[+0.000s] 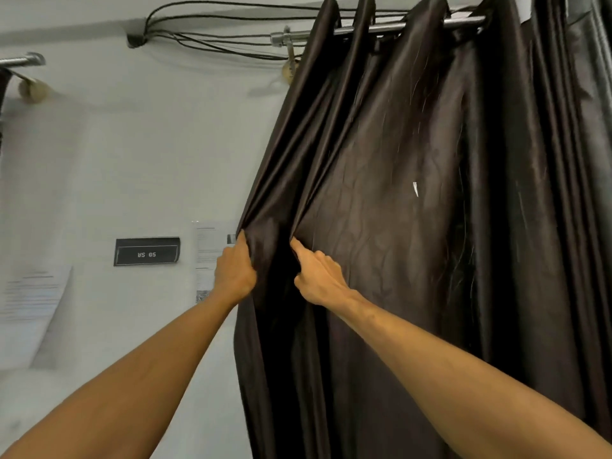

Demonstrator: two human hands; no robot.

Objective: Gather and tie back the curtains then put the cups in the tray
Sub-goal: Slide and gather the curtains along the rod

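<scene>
A person gathered a dark brown curtain (414, 200) with both bare hands, arms stretched forward and up, as it hung in deep folds from a metal rod (371, 28) near the top edge of the wall (132, 160); the left hand (235, 271) was closed on the curtain's leading edge, fingers curled into the cloth, while the right hand (319, 276) pinched the next fold just beside it, thumb and forefinger pressed on the pleat and the other fingers bent against the fabric. The curtain filled the right half of the view and ran down out of sight, bunched toward the rod's right end. The satin-like cloth looked soft, light and slippery, likely to slide out of a loose hold, so the best purchase appeared to be a whole handful of stacked pleats at about mid-height, where a tie could go round, not a pinch on a single fold. A small pale mark or tear (415, 188) showed on the cloth. No tie-back, cups or tray could be seen. A black nameplate (147, 251) and printed sheets (207, 246) were fixed to the wall left of the curtain, and dark cables (212, 41) looped under the wall's top edge
</scene>
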